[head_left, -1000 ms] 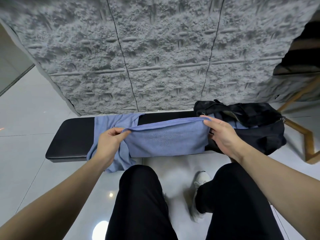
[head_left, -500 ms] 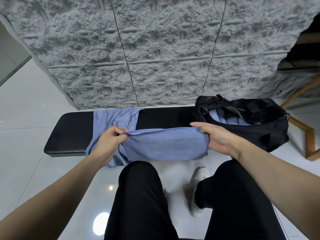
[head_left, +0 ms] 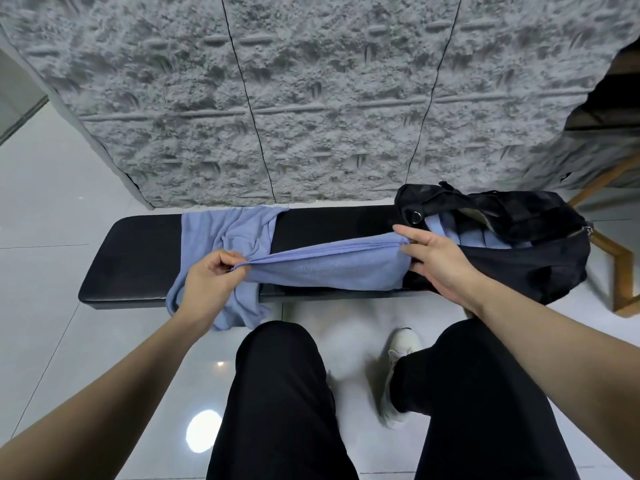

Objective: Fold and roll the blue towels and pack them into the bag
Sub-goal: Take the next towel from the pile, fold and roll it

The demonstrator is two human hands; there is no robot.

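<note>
A folded blue towel (head_left: 329, 268) is stretched lengthwise over the black bench (head_left: 138, 258). My left hand (head_left: 211, 282) pinches its left end. My right hand (head_left: 436, 261) grips its right end beside the bag. A second, crumpled blue towel (head_left: 235, 230) lies on the bench behind my left hand and hangs over the front edge. The black bag (head_left: 519, 258) sits open on the bench's right end, with rolled blue towels (head_left: 450, 230) showing inside.
A rough grey wall (head_left: 311, 98) rises right behind the bench. A wooden frame (head_left: 620, 271) stands to the right of the bag. My knees in black trousers (head_left: 284, 393) and a white shoe (head_left: 398, 344) are on the glossy tiled floor below.
Both hands have lowered the stretched towel onto the bench and moved it away from my knees. Its hanging part now rests on the seat.
</note>
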